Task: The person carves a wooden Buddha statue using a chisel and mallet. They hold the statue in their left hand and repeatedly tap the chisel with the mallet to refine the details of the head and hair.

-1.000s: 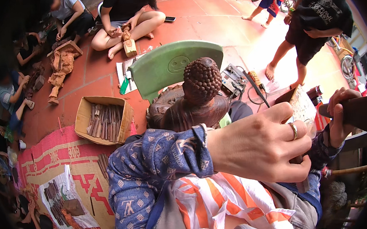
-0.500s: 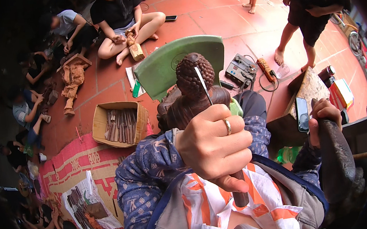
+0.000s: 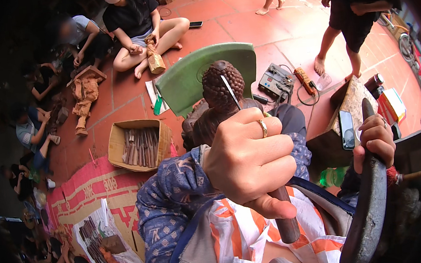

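My left hand (image 3: 250, 163), with a ring on one finger, is closed in a fist around the wooden handle of a chisel (image 3: 286, 222). The chisel's thin metal blade (image 3: 229, 91) points up against the knobbly crown of a dark brown carved wooden statue head (image 3: 219, 86) standing in front of me. At the right, my right hand (image 3: 375, 141) grips a long dark mallet (image 3: 367, 208), held upright beside the statue. A blue patterned sleeve covers my left forearm.
A green plastic chair (image 3: 186, 76) stands behind the statue. A cardboard box of chisels (image 3: 140, 146) sits on the red tile floor at left, by a red mat (image 3: 84, 191). Several people sit carving at the top left. A person stands at the top right. A phone (image 3: 347, 129) rests on a wooden block.
My left hand has shifted from the right to the centre, and the chisel blade now shows against the statue's crown. The right hand with the mallet has stayed at the right.
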Demonstrator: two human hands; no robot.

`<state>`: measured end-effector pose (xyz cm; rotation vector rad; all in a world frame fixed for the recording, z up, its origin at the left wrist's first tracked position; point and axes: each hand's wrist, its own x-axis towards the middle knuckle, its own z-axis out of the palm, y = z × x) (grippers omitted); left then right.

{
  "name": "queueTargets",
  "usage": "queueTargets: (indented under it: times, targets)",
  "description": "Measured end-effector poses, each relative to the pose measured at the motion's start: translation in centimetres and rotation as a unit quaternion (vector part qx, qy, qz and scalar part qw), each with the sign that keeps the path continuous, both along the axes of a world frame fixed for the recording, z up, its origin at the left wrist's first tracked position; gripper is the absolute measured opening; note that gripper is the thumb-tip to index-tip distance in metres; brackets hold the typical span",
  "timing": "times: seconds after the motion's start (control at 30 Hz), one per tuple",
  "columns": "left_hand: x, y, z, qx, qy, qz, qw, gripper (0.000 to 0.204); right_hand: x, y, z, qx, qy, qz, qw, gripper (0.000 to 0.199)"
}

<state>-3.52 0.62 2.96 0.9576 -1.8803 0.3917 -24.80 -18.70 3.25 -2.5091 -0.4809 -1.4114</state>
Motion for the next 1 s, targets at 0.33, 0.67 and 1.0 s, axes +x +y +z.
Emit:
queueTargets:
  times: [0.33, 0.67, 1.0]
  targets:
    - [-1.2, -2.0, 1.2, -0.040, 0.057, 0.037, 0.997, 0.063, -0.9, 0.4, 1.0, -0.159, -0.063, -0.137, 0.976, 0.030]
    - [-1.9, -3.4, 0.6, -0.066, 0.028, 0.124, 0.990, 0.057, 0.5, -1.3, -2.3, -0.027, -0.114, -0.142, 0.983, 0.026]
    - [-2.3, -5.1, 1.8, -0.033, 0.006, 0.204, 0.978, 0.046, 1.9, -2.8, -4.9, 0.195, -0.086, -0.124, 0.969, 0.021]
